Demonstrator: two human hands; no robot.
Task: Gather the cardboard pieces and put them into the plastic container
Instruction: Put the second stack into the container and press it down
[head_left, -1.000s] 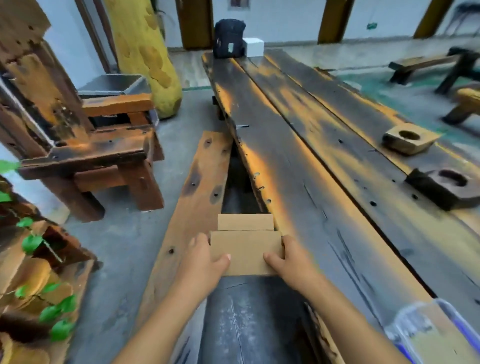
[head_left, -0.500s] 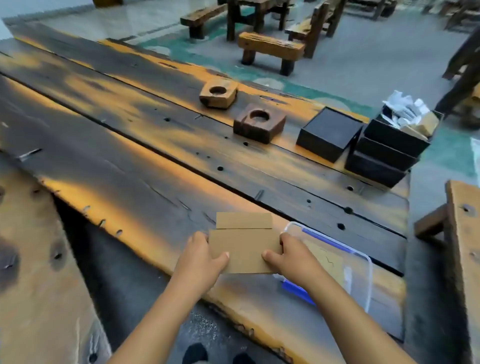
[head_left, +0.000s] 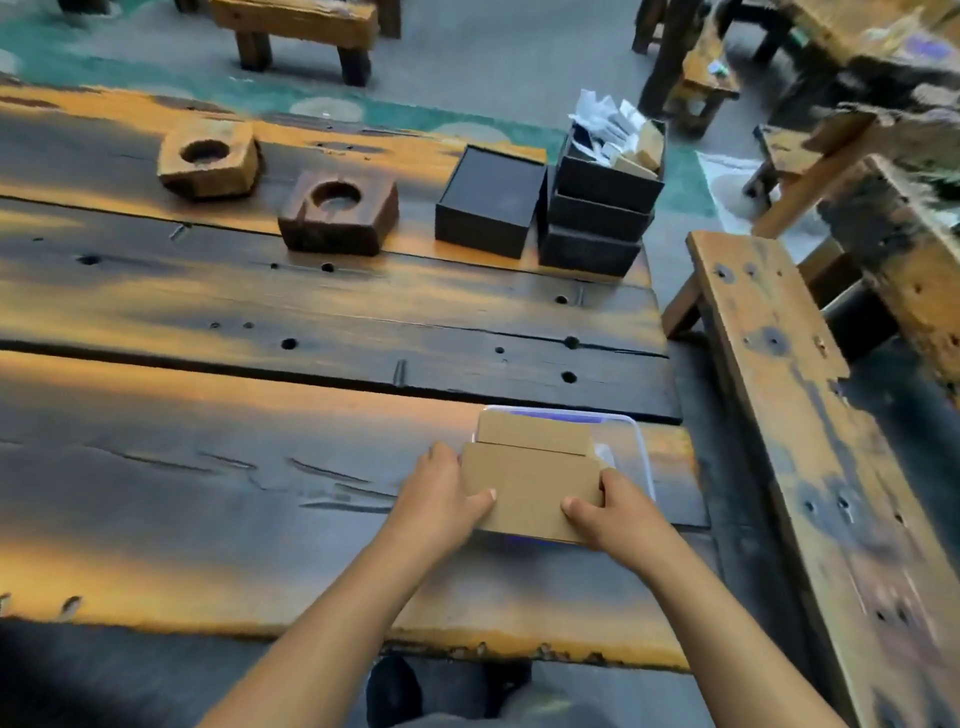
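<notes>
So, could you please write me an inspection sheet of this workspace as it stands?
Surface: dark, worn plank table with holes and cracks.
Job's things: cardboard pieces, stacked, held over the plastic container, which they mostly hide; whether they rest in it cannot be told.
Clutter: a light wooden block and a dark wooden block, each with a round hole; a black box; a stack of black boxes, the top one holding paper scraps.
Grips: left hand and right hand each pinch a side of the cardboard.
Cables: nothing seen.
Surroundings: wooden bench at the right; more benches on the floor beyond.
</notes>
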